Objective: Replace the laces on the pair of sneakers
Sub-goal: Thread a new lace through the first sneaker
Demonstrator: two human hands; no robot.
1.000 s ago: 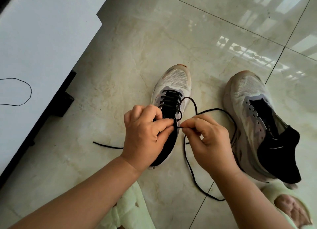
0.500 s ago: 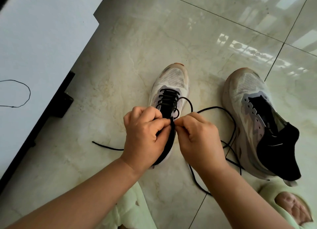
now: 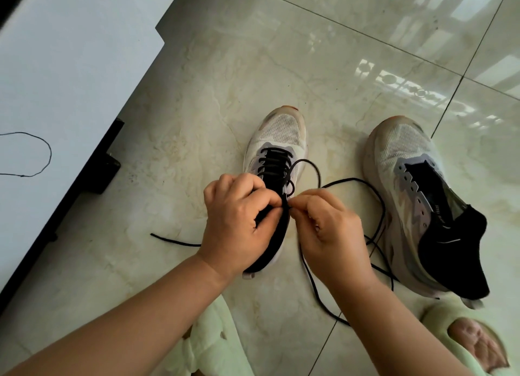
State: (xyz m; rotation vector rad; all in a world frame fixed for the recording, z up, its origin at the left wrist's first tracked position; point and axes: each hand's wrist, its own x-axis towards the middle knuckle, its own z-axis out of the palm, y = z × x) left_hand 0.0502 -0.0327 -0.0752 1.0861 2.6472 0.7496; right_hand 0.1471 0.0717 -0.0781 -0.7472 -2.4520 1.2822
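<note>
Two worn white mesh sneakers stand on the marble floor. The left sneaker has a black lace threaded through several eyelets. My left hand grips that sneaker's collar and tongue. My right hand pinches the black lace at an upper eyelet on the shoe's right side; the lace loops out to the right and trails on the floor. Its other end lies to the left of my left hand. The right sneaker has no lace and its black tongue is open.
A white table fills the left side, with a thin black cord looped on it and a dark leg by the floor. Pale green slippers on the person's feet sit at the bottom edge.
My right hand came in against my left hand at the eyelet a second ago and has stayed there. The lace loop beside the shoe has grown slightly.
</note>
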